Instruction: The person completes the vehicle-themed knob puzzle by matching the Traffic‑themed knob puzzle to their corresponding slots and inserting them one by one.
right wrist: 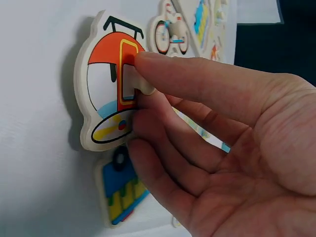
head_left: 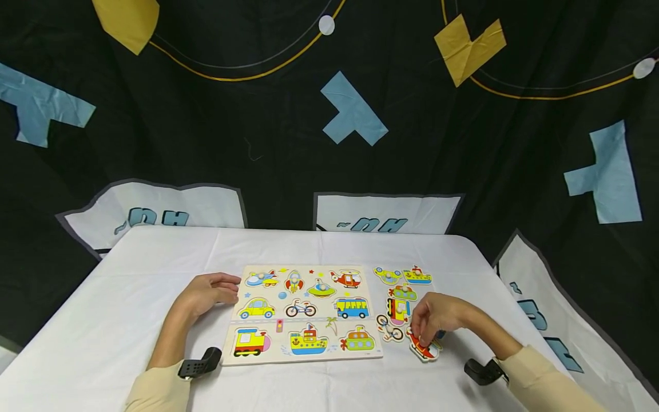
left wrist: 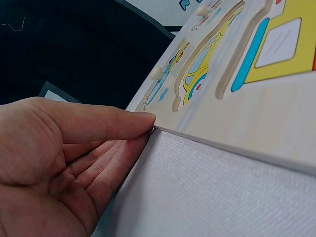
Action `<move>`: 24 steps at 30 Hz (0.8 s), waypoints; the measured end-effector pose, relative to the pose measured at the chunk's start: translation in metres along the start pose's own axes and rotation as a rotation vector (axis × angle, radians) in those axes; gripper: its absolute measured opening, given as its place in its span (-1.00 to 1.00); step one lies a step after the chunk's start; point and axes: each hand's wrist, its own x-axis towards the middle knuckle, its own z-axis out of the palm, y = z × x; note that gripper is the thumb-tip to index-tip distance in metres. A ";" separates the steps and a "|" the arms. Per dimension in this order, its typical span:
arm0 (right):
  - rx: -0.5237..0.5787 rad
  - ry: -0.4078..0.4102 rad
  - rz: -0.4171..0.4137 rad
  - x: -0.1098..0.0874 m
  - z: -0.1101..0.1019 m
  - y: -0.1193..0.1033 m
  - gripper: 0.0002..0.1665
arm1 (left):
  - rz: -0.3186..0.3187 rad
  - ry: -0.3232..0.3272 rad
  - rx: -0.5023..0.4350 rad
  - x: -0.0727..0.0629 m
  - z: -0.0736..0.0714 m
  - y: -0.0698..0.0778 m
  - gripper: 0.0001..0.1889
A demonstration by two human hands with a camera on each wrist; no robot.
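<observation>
My right hand (head_left: 437,317) pinches the knob of a red and white helicopter puzzle piece (right wrist: 104,81) between thumb and fingers. That piece is tilted at the near end of the loose pieces. A blue and yellow bus piece (right wrist: 120,190) lies beside it, mostly hidden by the hand in the head view. The wooden puzzle board (head_left: 304,361) lies flat in the middle of the table. At its left edge, my left hand (head_left: 205,293) touches the rim with thumb tip and extended fingers. Knobbed plane (head_left: 262,278), rocket (head_left: 294,281) and flying saucer (head_left: 321,289) pieces sit in the board.
Right of the board lie loose pieces: a car (head_left: 387,276), a ship (head_left: 417,276), a submarine (head_left: 403,293), a train (head_left: 397,311) and a bicycle (head_left: 389,329). A white cloth (head_left: 288,392) covers the table, and a black curtain (head_left: 231,131) hangs behind.
</observation>
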 end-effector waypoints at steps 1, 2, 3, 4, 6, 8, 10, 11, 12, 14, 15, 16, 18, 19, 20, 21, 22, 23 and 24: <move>-0.009 0.001 0.000 0.000 -0.001 -0.002 -0.84 | -0.003 0.001 0.002 0.000 0.000 0.000 -0.43; -0.019 0.003 0.002 0.000 -0.002 -0.003 -0.84 | -0.006 0.003 0.001 0.000 0.000 -0.001 -0.43; -0.025 0.005 0.004 0.000 -0.004 -0.005 -0.84 | -0.009 0.005 -0.001 0.001 0.001 -0.001 -0.43; -0.034 0.007 0.005 0.000 -0.005 -0.008 -0.84 | -0.012 0.008 -0.003 0.001 0.001 -0.001 -0.43; -0.047 0.015 0.012 0.000 -0.007 -0.012 -0.84 | -0.008 0.008 -0.002 0.001 0.001 -0.001 -0.43; -0.064 0.029 0.019 0.001 -0.009 -0.015 -0.84 | -0.007 0.009 -0.004 0.000 0.002 -0.001 -0.43; -0.076 0.043 0.027 0.002 -0.011 -0.018 -0.84 | -0.003 0.007 -0.004 0.000 0.001 0.000 -0.43; -0.078 0.052 0.031 0.002 -0.011 -0.019 -0.84 | 0.001 0.004 -0.004 0.000 0.001 0.000 -0.43; -0.083 0.060 0.033 0.003 -0.012 -0.020 -0.84 | 0.004 0.002 -0.005 0.000 0.001 0.000 -0.43; -0.092 0.077 0.029 0.005 -0.014 -0.022 -0.84 | 0.011 -0.003 -0.004 0.000 0.000 0.000 -0.43; -0.096 0.088 0.025 0.006 -0.014 -0.023 -0.84 | 0.012 -0.003 -0.005 0.000 0.000 0.000 -0.43; -0.101 0.100 0.022 0.007 -0.015 -0.024 -0.84 | 0.017 -0.006 -0.004 0.000 0.000 0.000 -0.43; -0.117 0.129 0.014 0.010 -0.017 -0.026 -0.85 | 0.015 -0.007 -0.001 0.000 0.000 0.000 -0.44; -0.118 0.144 0.013 0.012 -0.017 -0.027 -0.86 | 0.014 -0.007 -0.002 0.000 0.000 0.000 -0.44; -0.118 0.161 0.010 0.014 -0.018 -0.029 -0.87 | 0.013 -0.007 -0.001 0.000 0.000 0.000 -0.44; -0.121 0.178 0.010 0.016 -0.018 -0.030 -0.88 | 0.009 -0.005 -0.003 0.000 0.000 0.000 -0.44; -0.123 0.197 0.013 0.018 -0.019 -0.032 -0.88 | 0.012 -0.006 -0.002 0.000 0.000 0.000 -0.44; -0.126 0.214 0.012 0.021 -0.019 -0.033 -0.89 | 0.011 -0.005 -0.003 0.000 0.000 0.000 -0.44; -0.130 0.234 0.011 0.024 -0.019 -0.035 -0.89 | 0.015 -0.006 -0.003 0.000 0.000 -0.001 -0.44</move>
